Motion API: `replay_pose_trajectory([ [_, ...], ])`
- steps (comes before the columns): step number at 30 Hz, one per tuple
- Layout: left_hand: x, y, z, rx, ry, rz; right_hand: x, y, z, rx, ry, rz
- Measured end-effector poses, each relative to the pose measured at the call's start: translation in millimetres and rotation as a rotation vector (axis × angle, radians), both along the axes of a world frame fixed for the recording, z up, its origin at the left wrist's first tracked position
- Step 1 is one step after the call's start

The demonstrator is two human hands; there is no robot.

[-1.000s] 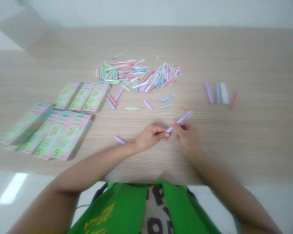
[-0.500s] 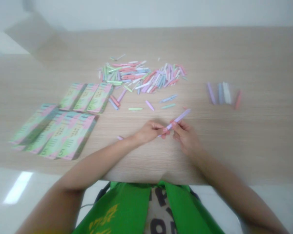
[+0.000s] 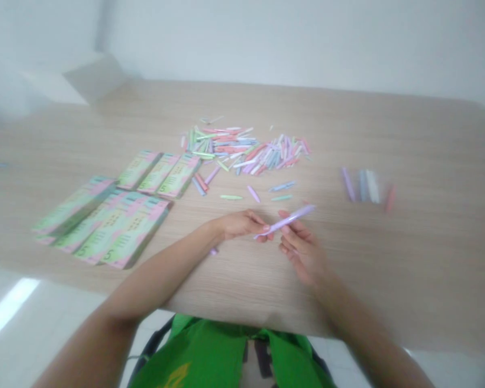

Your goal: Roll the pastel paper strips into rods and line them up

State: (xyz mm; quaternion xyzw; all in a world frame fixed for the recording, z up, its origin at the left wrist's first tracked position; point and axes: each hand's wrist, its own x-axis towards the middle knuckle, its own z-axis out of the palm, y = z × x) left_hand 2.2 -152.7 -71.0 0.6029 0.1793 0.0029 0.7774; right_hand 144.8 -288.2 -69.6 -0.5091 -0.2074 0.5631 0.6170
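A slim light-purple pen (image 3: 301, 212) is held slantwise above the table, its right end raised. My left hand (image 3: 244, 224) pinches the pen near its lower left end, with the fingers closed. Around the middle of the pen are the thumb and forefinger of my right hand (image 3: 303, 245), its other fingers loosely curled below. A small purple piece (image 3: 213, 251) lies on the table below my left wrist. Beyond my hands lie a purple pen part (image 3: 253, 194), a green one (image 3: 231, 197), a teal one (image 3: 282, 198) and some blue ones (image 3: 282, 186).
A heap of pastel pen parts (image 3: 246, 151) spreads across the wooden table (image 3: 428, 258). Several green-and-pink boxes (image 3: 133, 231) stand in two rows at the left. To the right lie purple, blue, white and red pieces (image 3: 372, 187), blurred. A pale box (image 3: 95, 78) stands at the back left.
My view has tilted up, so the table sits lower in the picture. Both hands stay on the purple pen, and my right hand's fingers have loosened and spread slightly.
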Motion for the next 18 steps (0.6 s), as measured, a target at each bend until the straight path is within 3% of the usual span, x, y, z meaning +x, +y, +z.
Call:
replay_pose_trajectory([
  [4,-1.4,0.5,-0.2,0.003,0.005,-0.073,-5.3,2.4,-7.2,-0.031,-0.11,-0.117],
  [8,3.1,-8.9,-8.9,0.181,-0.004,0.057,-6.4,10.9,-16.2,-0.075,-0.2,-0.191],
  [11,8.3,-24.2,-15.0,0.422,0.04,0.188,-7.7,17.6,-18.9,-0.088,-0.222,-0.236],
  [16,17.2,-49.1,-19.3,1.054,0.074,0.429,-7.2,22.0,-18.7,-0.129,-0.151,-0.276],
  [18,19.8,-54.1,-20.5,1.222,0.077,0.483,-5.1,21.7,-17.8,-0.136,-0.133,-0.288],
])
